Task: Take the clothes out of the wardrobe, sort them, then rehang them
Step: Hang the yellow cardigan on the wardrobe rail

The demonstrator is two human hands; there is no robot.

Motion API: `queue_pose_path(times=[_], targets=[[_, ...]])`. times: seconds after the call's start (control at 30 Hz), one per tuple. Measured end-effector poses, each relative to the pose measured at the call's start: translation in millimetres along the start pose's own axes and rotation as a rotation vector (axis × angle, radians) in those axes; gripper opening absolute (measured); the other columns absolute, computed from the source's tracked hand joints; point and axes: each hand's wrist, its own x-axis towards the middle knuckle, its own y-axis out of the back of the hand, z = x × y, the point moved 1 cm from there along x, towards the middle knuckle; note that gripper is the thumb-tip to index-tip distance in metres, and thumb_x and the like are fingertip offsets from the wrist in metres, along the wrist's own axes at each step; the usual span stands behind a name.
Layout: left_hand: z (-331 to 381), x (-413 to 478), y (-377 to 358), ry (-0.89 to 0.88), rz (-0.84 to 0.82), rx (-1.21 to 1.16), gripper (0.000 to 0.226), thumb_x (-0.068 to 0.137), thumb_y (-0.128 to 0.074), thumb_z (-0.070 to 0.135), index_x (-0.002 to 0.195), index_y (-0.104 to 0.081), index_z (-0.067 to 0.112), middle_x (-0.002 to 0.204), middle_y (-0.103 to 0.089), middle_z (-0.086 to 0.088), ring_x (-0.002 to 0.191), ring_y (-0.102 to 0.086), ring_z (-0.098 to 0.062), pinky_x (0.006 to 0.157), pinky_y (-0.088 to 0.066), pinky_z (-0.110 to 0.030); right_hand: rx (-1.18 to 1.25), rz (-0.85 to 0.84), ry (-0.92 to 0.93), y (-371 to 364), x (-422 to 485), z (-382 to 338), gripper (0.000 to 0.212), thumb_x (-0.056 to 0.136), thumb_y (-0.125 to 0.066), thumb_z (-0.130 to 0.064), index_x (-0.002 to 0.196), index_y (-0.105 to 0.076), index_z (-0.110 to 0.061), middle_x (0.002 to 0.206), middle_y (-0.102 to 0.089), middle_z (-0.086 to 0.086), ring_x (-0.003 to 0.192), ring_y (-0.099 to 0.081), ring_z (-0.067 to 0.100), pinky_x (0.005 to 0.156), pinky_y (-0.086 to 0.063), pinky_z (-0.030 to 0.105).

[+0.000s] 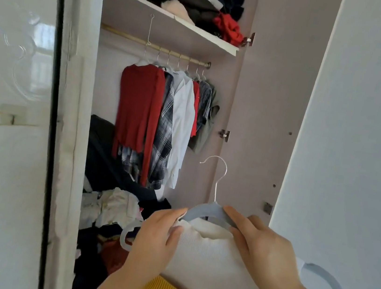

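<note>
Gripping grey hanger (209,212): right hand (265,250) curled over its shoulder; left hand (159,235) pinching white knit garment's (205,259) collar. Wardrobe rail (154,46) carries hung shirts.

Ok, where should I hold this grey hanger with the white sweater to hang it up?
Probably at the bare centre of the grey hanger, just under its hook, coming from below. The white sweater sits over its arms, and the upright hook opens left, ready for the rail.
</note>
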Motion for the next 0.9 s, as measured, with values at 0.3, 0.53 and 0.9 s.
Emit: queue_pose_path(times=[0.3, 0.53, 0.9], targets=[[-89, 142, -32, 0.083, 0.108, 0.046, 0.037, 0.095, -0.046, 0.020, 0.131, -0.047, 0.028, 0.118, -0.044, 0.021, 0.106, -0.031, 0.012, 0.084, -0.016, 0.009, 0.073, -0.095, 0.033, -111, 156, 17, 0.041, 0.091, -0.051, -0.025, 0.129, -0.048, -0.040, 0.086, -0.059, -0.008, 0.064, -0.062, 0.016, 0.044, -0.043, 0.031], [-178, 242, -31, 0.224, 0.249, 0.153, 0.037, 0.095, -0.048, 0.023, 0.132, -0.047, 0.028, 0.131, -0.047, 0.011, 0.107, -0.030, 0.007, 0.093, -0.024, -0.009, 0.212, -0.076, 0.180, -208, 285, 0, 0.049, 0.098, -0.034, -0.033, 0.142, -0.016, -0.046, 0.112, -0.050, -0.008, 0.096, -0.059, 0.017, 0.070, -0.049, 0.033], [-268, 395, 33, 0.288, 0.452, 0.318, 0.044, 0.093, -0.049, 0.032, 0.137, -0.041, 0.026, 0.139, -0.043, 0.010, 0.126, -0.039, -0.008, 0.108, -0.032, -0.027, 0.373, 0.034, 0.369, -288, 519, -58, 0.044, 0.098, -0.038, -0.025, 0.138, -0.027, -0.039, 0.109, -0.052, 0.000, 0.100, -0.058, 0.024, 0.075, -0.048, 0.035]])
